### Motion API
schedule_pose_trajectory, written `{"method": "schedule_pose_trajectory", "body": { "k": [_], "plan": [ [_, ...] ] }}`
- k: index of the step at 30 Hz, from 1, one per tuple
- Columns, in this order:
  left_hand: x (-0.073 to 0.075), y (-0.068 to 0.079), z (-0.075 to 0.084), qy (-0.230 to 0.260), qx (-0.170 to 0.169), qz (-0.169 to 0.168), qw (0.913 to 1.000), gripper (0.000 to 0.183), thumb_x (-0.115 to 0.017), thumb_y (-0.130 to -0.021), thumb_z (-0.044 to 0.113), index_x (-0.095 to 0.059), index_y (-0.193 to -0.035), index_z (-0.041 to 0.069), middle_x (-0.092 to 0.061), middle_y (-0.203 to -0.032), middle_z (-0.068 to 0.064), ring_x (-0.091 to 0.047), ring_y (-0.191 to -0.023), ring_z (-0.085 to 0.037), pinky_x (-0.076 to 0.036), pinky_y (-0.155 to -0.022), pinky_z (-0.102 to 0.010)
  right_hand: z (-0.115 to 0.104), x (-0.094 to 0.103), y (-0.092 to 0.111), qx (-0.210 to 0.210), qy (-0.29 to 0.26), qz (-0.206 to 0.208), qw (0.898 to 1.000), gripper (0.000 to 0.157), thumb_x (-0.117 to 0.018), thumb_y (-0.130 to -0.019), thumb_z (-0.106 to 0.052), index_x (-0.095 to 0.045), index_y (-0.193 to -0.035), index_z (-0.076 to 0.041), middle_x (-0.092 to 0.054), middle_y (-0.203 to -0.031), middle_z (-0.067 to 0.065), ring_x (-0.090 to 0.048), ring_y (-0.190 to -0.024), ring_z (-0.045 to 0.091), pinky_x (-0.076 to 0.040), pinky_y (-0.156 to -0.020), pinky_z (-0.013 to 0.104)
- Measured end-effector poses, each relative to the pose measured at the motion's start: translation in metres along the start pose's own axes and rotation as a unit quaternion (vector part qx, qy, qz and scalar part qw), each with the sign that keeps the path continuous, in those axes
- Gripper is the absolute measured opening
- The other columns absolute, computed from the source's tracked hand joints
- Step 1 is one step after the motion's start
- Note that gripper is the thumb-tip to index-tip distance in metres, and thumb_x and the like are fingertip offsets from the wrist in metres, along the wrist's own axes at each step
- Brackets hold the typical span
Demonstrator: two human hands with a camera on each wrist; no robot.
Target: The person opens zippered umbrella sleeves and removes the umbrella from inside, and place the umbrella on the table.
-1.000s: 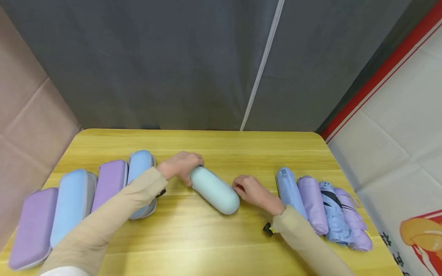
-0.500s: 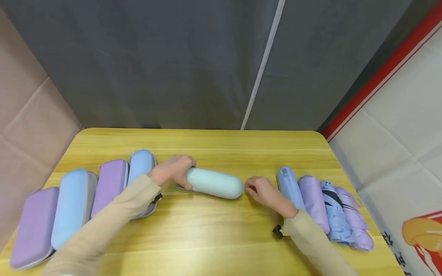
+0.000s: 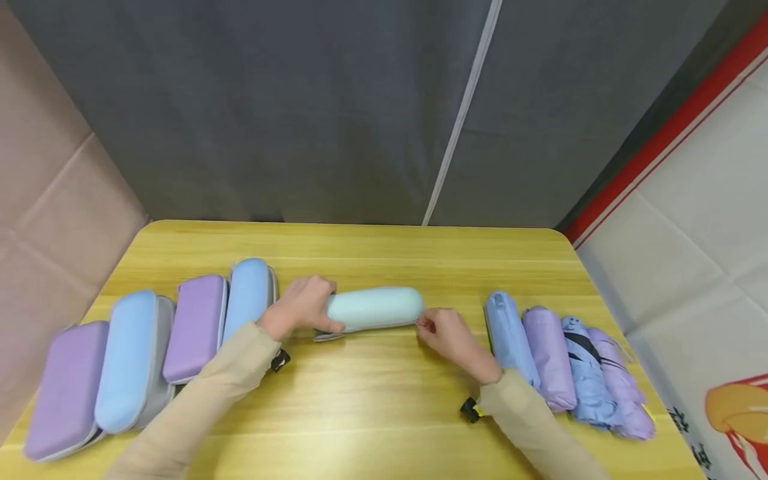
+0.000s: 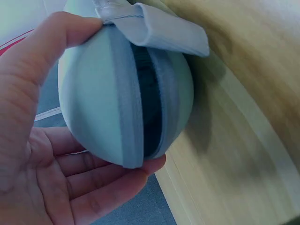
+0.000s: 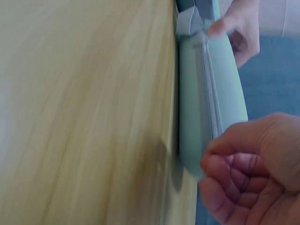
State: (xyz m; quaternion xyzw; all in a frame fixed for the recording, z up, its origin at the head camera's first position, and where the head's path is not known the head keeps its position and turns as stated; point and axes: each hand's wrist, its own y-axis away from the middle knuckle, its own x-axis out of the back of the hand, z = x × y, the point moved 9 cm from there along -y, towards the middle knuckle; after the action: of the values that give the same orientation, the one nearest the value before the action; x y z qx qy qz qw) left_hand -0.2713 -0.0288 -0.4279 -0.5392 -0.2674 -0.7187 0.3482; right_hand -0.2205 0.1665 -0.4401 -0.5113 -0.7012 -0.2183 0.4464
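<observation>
A mint-green zippered pencil case (image 3: 377,307) lies across the middle of the table. Round its left end, my left hand (image 3: 303,304) grips it, thumb on the near side and fingers beyond. In the left wrist view, the grey zipper (image 4: 125,103) gapes at that end, with a dark slit and a grey fabric tab (image 4: 176,35) above it. My right hand (image 3: 449,337) is at the case's right end. Its thumb and forefinger pinch at the zipper band (image 5: 208,89); the zipper pull itself is hidden by the fingertips.
At left stand purple (image 3: 69,390) and blue (image 3: 127,360) zippered cases, then a smaller purple case (image 3: 195,327) and a blue case (image 3: 249,290). Several folded umbrellas (image 3: 549,357) lie in a row at right. A dark curtain (image 3: 288,120) hangs behind the wooden table (image 3: 336,427).
The pencil case has turned from slanting toward me to lying nearly crosswise, its right end swinging away. My right hand has moved along with that end, first rightward, then slightly back left.
</observation>
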Motion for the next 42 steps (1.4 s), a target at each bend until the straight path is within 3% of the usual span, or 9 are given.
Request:
{"method": "schedule_pose_trajectory", "body": {
  "k": [11, 17, 23, 28, 30, 33, 35, 39, 42],
  "plan": [
    [-0.002, 0.004, -0.003, 0.005, 0.012, 0.027, 0.9995, 0.048, -0.08, -0.057, 0.048, -0.062, -0.077, 0.008, -0.058, -0.068, 0.0, -0.051, -0.056, -0.012, -0.043, -0.045, -0.027, -0.046, -0.028, -0.017, 0.042, -0.021, 0.025, 0.999, 0.015, -0.066, -0.075, 0.003, -0.062, -0.065, -0.007, -0.054, -0.057, -0.003, -0.042, -0.052, 0.003, -0.04, -0.05, 0.017],
    [-0.003, 0.004, -0.002, 0.013, 0.02, 0.025, 0.9994, 0.047, -0.08, -0.058, 0.045, -0.061, -0.078, 0.007, -0.057, -0.068, 0.0, -0.051, -0.056, -0.012, -0.043, -0.047, -0.028, -0.071, -0.044, -0.025, 0.061, -0.009, 0.024, 0.998, 0.014, -0.067, -0.075, 0.003, -0.064, -0.065, -0.006, -0.058, -0.057, 0.0, -0.044, -0.05, 0.003, -0.041, -0.05, 0.016],
    [-0.004, 0.005, -0.003, 0.01, 0.034, 0.016, 0.9993, 0.047, -0.08, -0.059, 0.044, -0.061, -0.08, 0.006, -0.056, -0.07, -0.002, -0.05, -0.058, -0.013, -0.043, -0.047, -0.028, -0.08, -0.052, -0.028, 0.076, -0.006, 0.017, 0.997, 0.012, -0.069, -0.077, -0.001, -0.066, -0.067, -0.006, -0.06, -0.058, 0.0, -0.047, -0.05, 0.003, -0.041, -0.05, 0.014],
    [-0.007, 0.006, -0.003, 0.003, 0.044, 0.004, 0.999, 0.05, -0.08, -0.059, 0.044, -0.063, -0.084, 0.004, -0.057, -0.072, -0.002, -0.05, -0.06, -0.013, -0.044, -0.048, -0.027, -0.077, -0.033, -0.025, 0.159, -0.075, 0.044, 0.983, 0.005, -0.073, -0.077, -0.005, -0.068, -0.078, -0.004, -0.065, -0.073, 0.004, -0.057, -0.064, 0.008, -0.048, -0.06, 0.016],
    [-0.007, 0.006, -0.002, 0.002, 0.046, 0.002, 0.9989, 0.052, -0.08, -0.059, 0.045, -0.063, -0.085, 0.004, -0.058, -0.073, -0.002, -0.051, -0.06, -0.013, -0.044, -0.049, -0.027, -0.068, -0.019, -0.026, 0.171, -0.077, 0.062, 0.98, 0.016, -0.076, -0.076, -0.009, -0.068, -0.089, -0.003, -0.066, -0.086, 0.006, -0.061, -0.079, 0.015, -0.052, -0.07, 0.023],
    [-0.006, 0.007, -0.001, 0.005, 0.044, -0.001, 0.999, 0.054, -0.081, -0.058, 0.044, -0.064, -0.087, 0.002, -0.058, -0.075, -0.004, -0.052, -0.061, -0.014, -0.045, -0.049, -0.028, -0.046, -0.002, -0.033, 0.14, -0.043, 0.06, 0.987, 0.038, -0.078, -0.074, -0.017, -0.064, -0.107, -0.004, -0.062, -0.109, 0.011, -0.056, -0.103, 0.027, -0.049, -0.087, 0.041],
    [-0.005, 0.007, 0.0, 0.009, 0.041, -0.005, 0.9991, 0.054, -0.081, -0.058, 0.042, -0.064, -0.089, 0.001, -0.059, -0.078, -0.005, -0.054, -0.063, -0.015, -0.047, -0.051, -0.028, -0.029, 0.001, -0.038, 0.104, -0.018, 0.025, 0.994, 0.05, -0.078, -0.072, -0.02, -0.06, -0.116, -0.004, -0.058, -0.119, 0.013, -0.05, -0.112, 0.03, -0.044, -0.093, 0.046],
    [-0.006, 0.009, 0.0, 0.024, 0.041, -0.025, 0.9986, 0.056, -0.083, -0.058, 0.036, -0.064, -0.096, -0.001, -0.06, -0.085, -0.007, -0.056, -0.07, -0.018, -0.049, -0.058, -0.031, -0.006, -0.001, -0.04, 0.067, -0.017, -0.057, 0.996, 0.058, -0.075, -0.074, -0.02, -0.054, -0.125, -0.001, -0.054, -0.127, 0.015, -0.047, -0.119, 0.032, -0.038, -0.1, 0.048],
    [-0.007, 0.009, -0.001, 0.039, 0.044, -0.043, 0.9974, 0.064, -0.084, -0.058, 0.032, -0.061, -0.107, -0.004, -0.062, -0.094, -0.011, -0.058, -0.078, -0.022, -0.051, -0.064, -0.034, 0.004, -0.002, -0.038, 0.05, -0.049, -0.091, 0.993, 0.055, -0.073, -0.077, -0.017, -0.052, -0.125, 0.0, -0.054, -0.125, 0.015, -0.051, -0.113, 0.03, -0.042, -0.096, 0.046]
  ]
}}
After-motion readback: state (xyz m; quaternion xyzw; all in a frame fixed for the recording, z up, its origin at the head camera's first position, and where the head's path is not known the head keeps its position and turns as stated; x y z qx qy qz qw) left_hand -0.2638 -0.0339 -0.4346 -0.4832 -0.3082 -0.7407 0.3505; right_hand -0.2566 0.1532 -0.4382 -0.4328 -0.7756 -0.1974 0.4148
